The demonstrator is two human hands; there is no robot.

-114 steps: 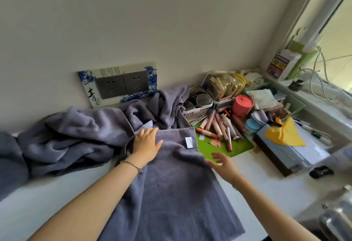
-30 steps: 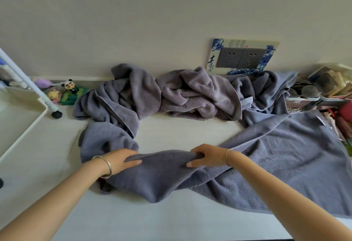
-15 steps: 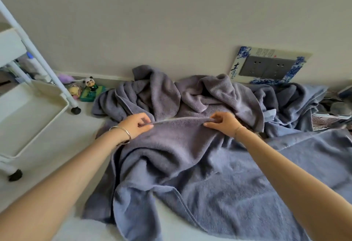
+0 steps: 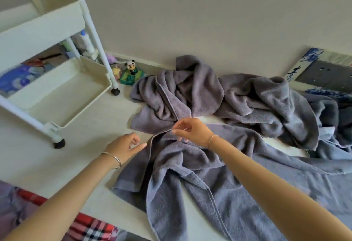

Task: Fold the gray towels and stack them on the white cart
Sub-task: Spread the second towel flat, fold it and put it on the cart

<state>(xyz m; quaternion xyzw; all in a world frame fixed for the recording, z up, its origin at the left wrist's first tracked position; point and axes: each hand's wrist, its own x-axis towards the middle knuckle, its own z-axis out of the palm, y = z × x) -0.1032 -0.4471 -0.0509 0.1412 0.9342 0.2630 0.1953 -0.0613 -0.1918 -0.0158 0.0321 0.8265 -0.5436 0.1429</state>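
head view: towel edge (pinched)

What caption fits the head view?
Right hand pinches a gray towel's hem; left hand open beside it, white cart nearby.

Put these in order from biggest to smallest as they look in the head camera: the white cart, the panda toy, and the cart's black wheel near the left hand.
1. White cart, by far the biggest.
2. Panda toy and black wheel look about the same size; the wheel is nearer the camera, so I won't rank them.
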